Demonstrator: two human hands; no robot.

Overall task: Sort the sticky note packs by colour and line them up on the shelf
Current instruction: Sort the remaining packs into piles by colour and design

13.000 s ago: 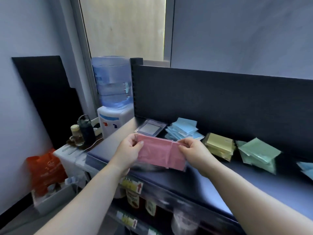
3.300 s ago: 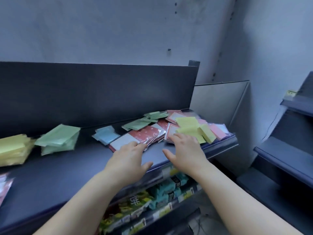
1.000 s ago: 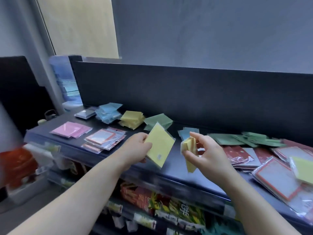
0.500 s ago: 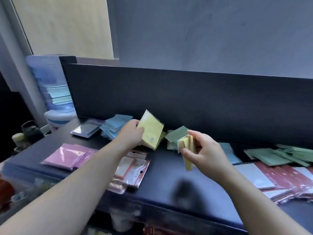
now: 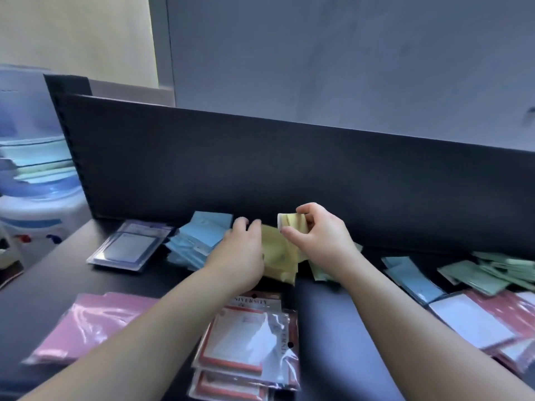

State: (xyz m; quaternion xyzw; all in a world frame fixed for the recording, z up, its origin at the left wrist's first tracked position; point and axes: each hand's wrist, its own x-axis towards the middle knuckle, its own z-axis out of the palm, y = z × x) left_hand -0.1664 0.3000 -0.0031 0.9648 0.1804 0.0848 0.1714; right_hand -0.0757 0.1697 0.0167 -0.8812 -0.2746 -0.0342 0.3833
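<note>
On the dark shelf (image 5: 327, 319), my left hand (image 5: 240, 256) lies palm down on a yellow sticky note pack (image 5: 279, 256), fingers curled over its far edge, atop the yellow pile by the back panel. My right hand (image 5: 321, 241) pinches a small stack of yellow packs (image 5: 292, 224) just above and right of that pile. A blue pile (image 5: 199, 241) lies left of it. A green pile (image 5: 321, 272) shows partly under my right wrist. Pink packs (image 5: 92, 322) and red-framed packs (image 5: 249, 345) lie near the front edge.
A clear-wrapped pack (image 5: 130, 247) lies at the far left of the shelf. To the right lie blue packs (image 5: 411, 276), a loose green heap (image 5: 492, 273) and red and white packs (image 5: 477, 322). A dark back panel (image 5: 289, 175) closes the rear; a water dispenser (image 5: 34, 183) stands left.
My left hand has come down from holding the yellow pack upright to laying it flat on the yellow pile. My right hand with its yellow stack has moved closer to the pile.
</note>
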